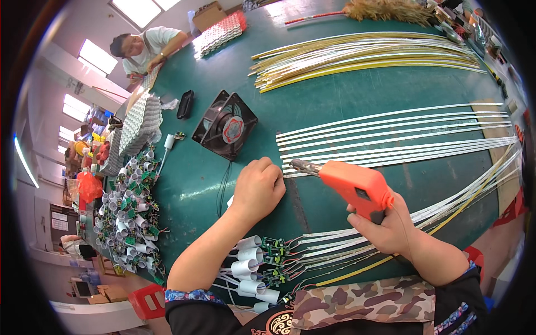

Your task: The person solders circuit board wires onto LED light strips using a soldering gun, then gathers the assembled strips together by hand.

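My right hand [388,226] grips an orange soldering gun [354,184] by its handle; a thin wire hangs behind it. The gun's metal tip [301,166] points left, over the near ends of a row of narrow white strips [357,146]. Just left of those ends, my left hand [258,188] is closed, its fingers curled; whatever they hold is hidden. Closer to my body lie white tubes [245,267] with small green circuit boards [274,259]. Red and black wires run from these boards to more white strips [329,245] that curve off to the right.
A black fan [226,125] stands beyond my left hand. Many white tubes with green boards [131,206] are heaped at the table's left edge. Farther off lie a bundle of yellow-and-white strips [363,56] and stacked white trays [139,123]. Another person [148,47] works at the far left corner.
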A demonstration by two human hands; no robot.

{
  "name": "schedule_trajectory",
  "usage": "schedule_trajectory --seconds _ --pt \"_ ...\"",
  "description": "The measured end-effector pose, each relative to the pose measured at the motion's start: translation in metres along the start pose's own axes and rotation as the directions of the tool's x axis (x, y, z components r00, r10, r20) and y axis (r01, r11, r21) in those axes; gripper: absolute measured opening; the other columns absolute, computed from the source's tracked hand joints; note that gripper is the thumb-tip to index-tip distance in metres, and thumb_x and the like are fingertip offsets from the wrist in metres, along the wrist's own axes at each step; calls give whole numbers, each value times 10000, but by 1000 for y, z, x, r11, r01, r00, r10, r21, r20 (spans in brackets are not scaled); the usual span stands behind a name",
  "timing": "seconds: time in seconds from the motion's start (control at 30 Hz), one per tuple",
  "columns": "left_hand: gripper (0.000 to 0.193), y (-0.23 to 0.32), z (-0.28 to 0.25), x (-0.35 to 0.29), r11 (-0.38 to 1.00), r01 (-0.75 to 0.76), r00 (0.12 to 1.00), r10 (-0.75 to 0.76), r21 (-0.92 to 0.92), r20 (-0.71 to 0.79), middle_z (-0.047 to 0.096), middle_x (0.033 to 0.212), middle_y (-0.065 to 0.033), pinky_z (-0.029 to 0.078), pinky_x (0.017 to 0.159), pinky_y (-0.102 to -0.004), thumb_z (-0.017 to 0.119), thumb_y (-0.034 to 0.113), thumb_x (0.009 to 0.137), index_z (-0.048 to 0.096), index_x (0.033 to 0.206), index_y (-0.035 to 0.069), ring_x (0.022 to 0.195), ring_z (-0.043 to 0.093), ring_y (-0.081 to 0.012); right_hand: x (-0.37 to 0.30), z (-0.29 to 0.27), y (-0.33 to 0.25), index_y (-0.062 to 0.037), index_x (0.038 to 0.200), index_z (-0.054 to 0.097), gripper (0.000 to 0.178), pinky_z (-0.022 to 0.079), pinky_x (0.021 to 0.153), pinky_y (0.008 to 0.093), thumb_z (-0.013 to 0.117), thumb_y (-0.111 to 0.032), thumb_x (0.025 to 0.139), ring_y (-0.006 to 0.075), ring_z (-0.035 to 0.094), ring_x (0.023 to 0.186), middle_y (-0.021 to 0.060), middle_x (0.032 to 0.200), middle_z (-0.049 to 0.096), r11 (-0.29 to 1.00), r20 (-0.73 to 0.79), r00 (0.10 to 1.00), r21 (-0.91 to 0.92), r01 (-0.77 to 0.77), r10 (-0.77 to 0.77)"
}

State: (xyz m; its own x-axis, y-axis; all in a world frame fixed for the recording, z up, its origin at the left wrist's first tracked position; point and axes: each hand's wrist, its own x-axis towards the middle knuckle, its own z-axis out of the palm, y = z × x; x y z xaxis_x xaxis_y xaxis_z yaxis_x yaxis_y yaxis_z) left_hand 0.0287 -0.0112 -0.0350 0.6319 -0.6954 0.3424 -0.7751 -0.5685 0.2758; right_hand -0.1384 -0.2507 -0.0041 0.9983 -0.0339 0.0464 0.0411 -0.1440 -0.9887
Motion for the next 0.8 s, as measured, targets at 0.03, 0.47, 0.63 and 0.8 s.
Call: schedule_trajectory --seconds 0.03,0.47,0.63,0.8 --pt "79 0 0 0 1000 4 1000 -4 1 3 565 772 -96 475 654 -432 685 39 726 608 705 41 726 570 -312 -1 -2 -1 -7 1277 542 466 504 760 313 719 -77 851 169 615 803 77 950 651 1000 2 1000 6 7 -7" --pt "57 4 -3 2 999 34 999 -34 -7 40 575 788 -101 476 669 -434 672 32 739 615 739 29 751 574 -322 -7 -13 -3 -2 1276 537 481 488 765 304 730 -99 846 184 599 813 96 968 643 995 -56 994 -4 97 -97" --pt "54 6 -4 2 999 41 998 -41 -2 54 582 793 -98 481 668 -439 672 31 735 620 745 37 747 577 -324 -6 -13 4 -4 1283 530 492 487 743 307 731 -101 844 196 598 788 103 952 645 982 -101 978 25 185 -182" --pt "49 8 -6 3 997 79 993 -79 3 86 585 797 -95 483 679 -440 676 41 740 628 751 43 763 581 -328 -9 -15 2 -7 1286 527 502 489 731 315 736 -98 839 199 594 770 103 943 646 982 -109 978 44 184 -178"
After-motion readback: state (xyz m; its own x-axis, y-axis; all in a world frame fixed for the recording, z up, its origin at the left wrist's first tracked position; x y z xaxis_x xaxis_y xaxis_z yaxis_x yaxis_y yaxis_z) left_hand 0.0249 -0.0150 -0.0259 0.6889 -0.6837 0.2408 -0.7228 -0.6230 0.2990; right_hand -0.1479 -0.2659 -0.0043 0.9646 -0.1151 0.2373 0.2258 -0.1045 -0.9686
